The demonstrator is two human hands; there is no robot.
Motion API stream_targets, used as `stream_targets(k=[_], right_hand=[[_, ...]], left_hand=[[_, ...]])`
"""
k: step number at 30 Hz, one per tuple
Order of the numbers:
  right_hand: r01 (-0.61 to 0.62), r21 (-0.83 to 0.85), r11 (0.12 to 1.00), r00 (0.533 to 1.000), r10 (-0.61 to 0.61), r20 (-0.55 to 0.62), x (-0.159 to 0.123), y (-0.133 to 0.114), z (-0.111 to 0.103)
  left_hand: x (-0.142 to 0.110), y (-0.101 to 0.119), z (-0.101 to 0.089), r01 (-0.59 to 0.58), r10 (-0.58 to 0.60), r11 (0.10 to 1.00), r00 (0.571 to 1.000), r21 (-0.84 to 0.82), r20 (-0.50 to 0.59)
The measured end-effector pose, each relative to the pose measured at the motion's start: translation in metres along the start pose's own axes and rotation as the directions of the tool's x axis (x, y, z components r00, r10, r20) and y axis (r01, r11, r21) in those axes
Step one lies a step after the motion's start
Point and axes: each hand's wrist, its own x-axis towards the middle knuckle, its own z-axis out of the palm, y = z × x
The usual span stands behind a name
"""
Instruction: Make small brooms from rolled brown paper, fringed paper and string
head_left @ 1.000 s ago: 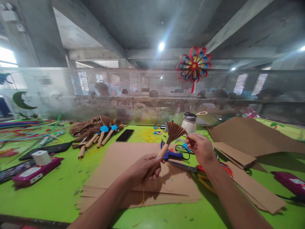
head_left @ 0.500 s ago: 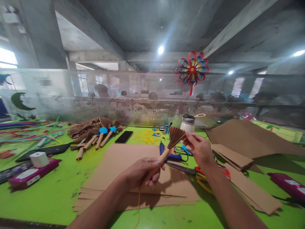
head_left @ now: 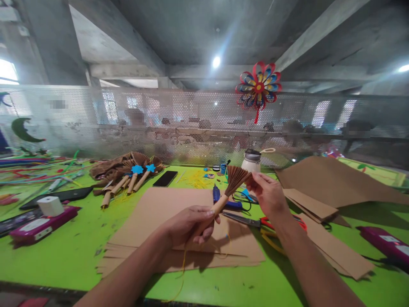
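Observation:
My left hand (head_left: pixel 196 224) is wrapped round the rolled kraft-paper handle of a small paper fan (head_left: pixel 237 181), which tilts up to the right. Its dark brown pleats spread out at the top. At the pleats' right edge, my right hand (head_left: pixel 266 192) pinches the paper between thumb and fingers. A yellow string (head_left: pixel 183 273) hangs below my left hand. Under both hands lies a stack of kraft paper sheets (head_left: pixel 172 200). A blue glue gun (head_left: pixel 233 205) lies behind the handle, and scissors (head_left: pixel 262 222) with red and yellow handles rest beneath my right wrist, partly covered.
Several similar paper fans (head_left: pixel 132 183) with blue flowers lie at the left, beside a black phone (head_left: pixel 165 178). A white-bodied jar (head_left: pixel 252 161) stands at the back. Folded brown paper (head_left: pixel 338 251) and a purple power strip (head_left: pixel 383 243) are on the right. A perforated screen (head_left: pixel 191 128) closes the far side.
The whole view has shifted slightly, with the table appearing a little higher. Both hands keep their hold on the fan, and its pleats look spread a little wider.

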Motion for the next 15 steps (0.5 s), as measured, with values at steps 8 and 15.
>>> stream_targets(k=[8,15], right_hand=[[-0.184,-0.114,0.976,0.980,0.191,0.055,-0.013,0.017,0.012],[-0.039,-0.320,0.947,0.868,0.190,0.458,-0.054,0.037,0.045]], left_hand=[[0.009,-0.003,-0.002,-0.208,0.198,0.978,0.962,-0.033,-0.187],[0.015,-0.007,0.002,-0.261,0.363,0.905,0.885,0.336,-0.291]])
